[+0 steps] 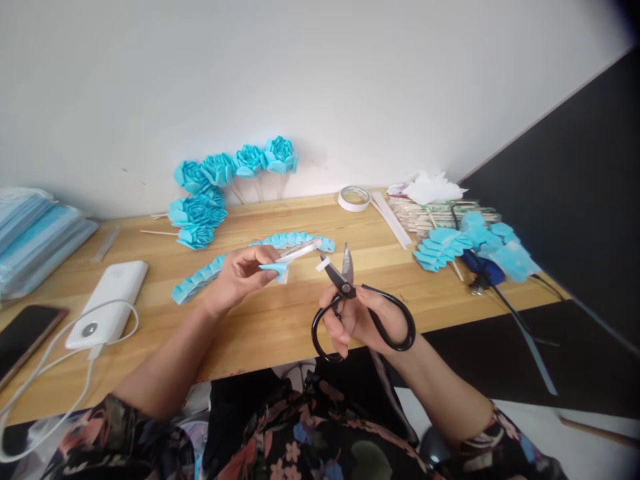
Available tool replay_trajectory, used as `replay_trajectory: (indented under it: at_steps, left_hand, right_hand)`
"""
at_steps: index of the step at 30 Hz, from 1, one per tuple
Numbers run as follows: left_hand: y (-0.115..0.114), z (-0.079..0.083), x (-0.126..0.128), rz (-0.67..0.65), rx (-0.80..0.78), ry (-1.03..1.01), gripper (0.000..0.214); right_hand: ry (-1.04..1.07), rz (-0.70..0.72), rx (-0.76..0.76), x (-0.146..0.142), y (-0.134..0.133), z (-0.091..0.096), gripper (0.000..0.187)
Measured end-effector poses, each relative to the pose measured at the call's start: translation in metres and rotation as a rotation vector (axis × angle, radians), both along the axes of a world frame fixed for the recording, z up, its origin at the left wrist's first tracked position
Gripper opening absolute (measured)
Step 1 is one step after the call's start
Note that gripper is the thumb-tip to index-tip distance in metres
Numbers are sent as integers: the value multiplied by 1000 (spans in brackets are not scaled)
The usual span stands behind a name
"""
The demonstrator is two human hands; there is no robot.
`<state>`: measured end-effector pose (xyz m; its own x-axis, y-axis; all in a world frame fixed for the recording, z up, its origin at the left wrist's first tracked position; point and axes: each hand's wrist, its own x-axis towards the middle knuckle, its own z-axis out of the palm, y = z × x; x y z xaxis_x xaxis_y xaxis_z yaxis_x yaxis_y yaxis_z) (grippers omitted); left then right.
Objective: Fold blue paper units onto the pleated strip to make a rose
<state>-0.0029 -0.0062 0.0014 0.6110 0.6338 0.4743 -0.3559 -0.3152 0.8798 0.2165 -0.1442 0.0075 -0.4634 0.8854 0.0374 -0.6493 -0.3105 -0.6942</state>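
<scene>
My left hand (pixel 243 275) pinches a small folded blue paper piece (pixel 277 269) with a strip of white tape (pixel 300 252) running from it. My right hand (pixel 357 319) grips black scissors (pixel 350 300), blades nearly closed and pointing up, with a small bit of white tape (pixel 323 264) stuck at the blade. Both hands hover over the wooden table (pixel 280 320). A long chain of folded blue petals (pixel 210 270) lies on the table behind my left hand.
Blue paper roses (pixel 220 190) on sticks lean at the wall. A tape roll (pixel 354 198), a stack of sticks (pixel 440 213) and blue paper pieces (pixel 450 243) lie right. A white power bank (pixel 110 303) with cable, a phone (pixel 23 337) and stacked blue masks (pixel 35 233) sit left.
</scene>
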Motion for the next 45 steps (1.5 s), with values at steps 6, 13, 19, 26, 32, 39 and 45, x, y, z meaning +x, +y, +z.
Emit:
replay_trajectory:
  at_steps: [6, 13, 19, 26, 32, 39, 45]
  left_hand:
    - [0, -4, -1, -30, -22, -11, 12]
    - [-3, 0, -1, -32, -46, 10, 18]
    - [-2, -2, -1, -30, -51, 14, 18]
    - [-2, -1, 0, -21, -41, 8, 18]
    - [-2, 1, 0, -28, -35, 6, 15]
    - [-2, 0, 2, 36, -59, 94, 20]
    - [5, -4, 0, 99, -39, 112, 20]
  right_hand:
    - [61, 51, -24, -6, 6, -1, 45]
    - [68, -29, -77, -7, 11, -1, 40]
    - [58, -42, -69, -6, 11, -2, 40]
    - [-73, -71, -88, -6, 8, -5, 49]
    - [-148, -99, -90, -4, 10, -5, 54]
    - [-477, -122, 105, -7, 4, -8, 56]
    - [-502, -99, 147, 19, -9, 1, 63]
